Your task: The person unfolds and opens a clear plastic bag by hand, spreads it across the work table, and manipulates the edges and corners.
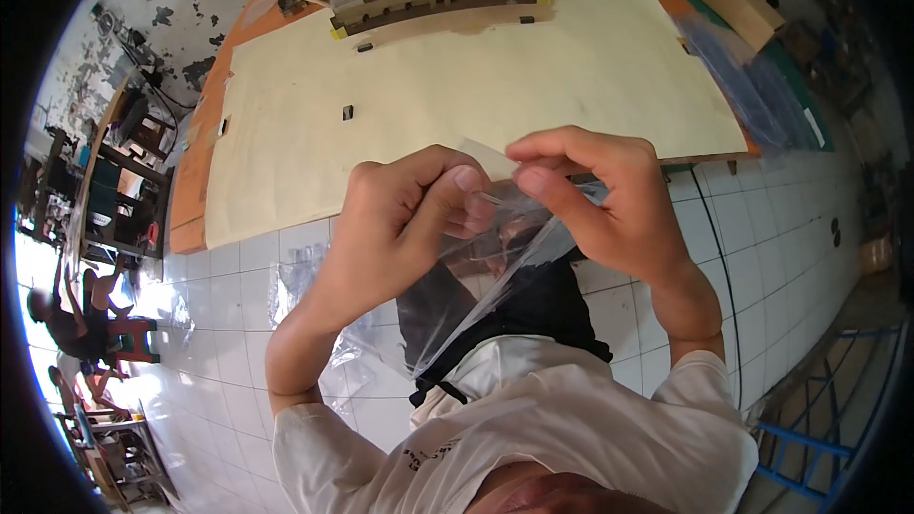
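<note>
A sheet of clear plastic film (pixel 519 247) hangs between my hands and drapes down over my lap, creased and see-through. My left hand (pixel 419 200) is closed, its thumb pressed against the curled fingers on the film's upper edge. Opposite it, my right hand (pixel 609 190) curves its thumb and forefinger round the film near the same edge; its other fingers are mostly hidden. A flat corner of translucent film (pixel 486 158) sticks up between the two hands, in front of the table edge.
Ahead is a table with a cream sheet (pixel 457 86) and small dark blocks (pixel 347 112). A metal die-like fixture (pixel 443 0) with red parts stands at its back. Blue-tinted plastic (pixel 747 81) and a cardboard box (pixel 738 5) lie right. Loose clear plastic (pixel 305 276) is on the tiled floor. Another person (pixel 86 314) sits far left.
</note>
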A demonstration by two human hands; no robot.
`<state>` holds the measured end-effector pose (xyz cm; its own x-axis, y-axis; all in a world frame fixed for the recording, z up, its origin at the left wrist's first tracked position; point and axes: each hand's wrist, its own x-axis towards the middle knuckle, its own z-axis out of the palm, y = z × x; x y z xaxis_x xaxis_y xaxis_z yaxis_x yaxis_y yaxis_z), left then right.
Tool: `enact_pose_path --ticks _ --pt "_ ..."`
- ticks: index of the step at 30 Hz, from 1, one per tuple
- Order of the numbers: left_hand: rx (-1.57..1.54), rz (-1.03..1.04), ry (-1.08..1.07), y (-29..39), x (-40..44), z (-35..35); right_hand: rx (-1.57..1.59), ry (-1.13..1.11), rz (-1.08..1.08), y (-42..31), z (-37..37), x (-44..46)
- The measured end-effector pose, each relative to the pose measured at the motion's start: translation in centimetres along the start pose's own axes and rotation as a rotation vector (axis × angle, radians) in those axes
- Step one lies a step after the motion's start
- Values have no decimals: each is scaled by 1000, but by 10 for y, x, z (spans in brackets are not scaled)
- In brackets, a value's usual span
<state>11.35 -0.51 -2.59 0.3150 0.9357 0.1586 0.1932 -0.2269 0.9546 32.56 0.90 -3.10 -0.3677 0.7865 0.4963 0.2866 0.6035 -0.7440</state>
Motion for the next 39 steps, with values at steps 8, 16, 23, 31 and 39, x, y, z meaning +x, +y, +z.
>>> enact_pose_path --ticks 8,16,23,31,39 --pt "-27 -2 -10 1 -5 6 138 125 -105 4 24 8" --pt "149 -1 -115 -3 -24 -9 202 305 75 -5 -2 -7" --pt "258 32 -111 -7 -51 -19 116 451 76 -13 -46 -34" --pt "-6 65 -168 -10 -52 -24 133 689 -143 -27 -91 -52" --pt "-258 414 -31 -26 -49 -20 207 759 -105 -15 -109 -59"
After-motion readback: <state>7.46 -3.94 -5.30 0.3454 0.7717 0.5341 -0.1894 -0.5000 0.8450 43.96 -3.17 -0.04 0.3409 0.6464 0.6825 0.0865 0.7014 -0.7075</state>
